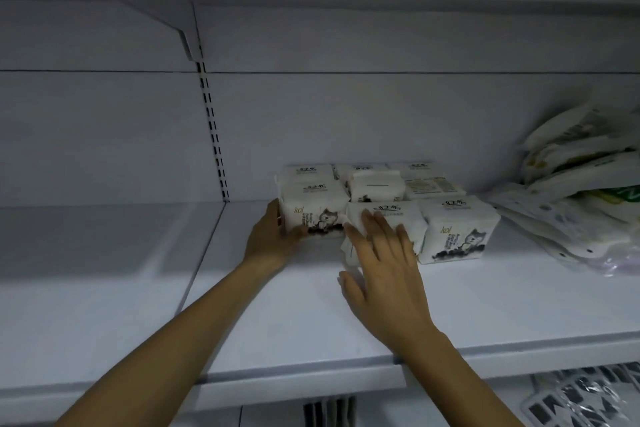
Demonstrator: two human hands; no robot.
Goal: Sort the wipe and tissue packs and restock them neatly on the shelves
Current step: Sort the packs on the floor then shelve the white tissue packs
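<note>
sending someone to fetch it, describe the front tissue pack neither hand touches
On the white metal shelf, a block of white plastic-wrapped tissue packs sits left of a loose heap of flat wipe packs. It is the rightmost pack of the front three: the left hand grips the left pack, the right hand rests on the middle pack.

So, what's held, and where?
The left hand grips the front-left white plastic tissue pack by its left end; right hand rests flat on the middle pack.
</note>
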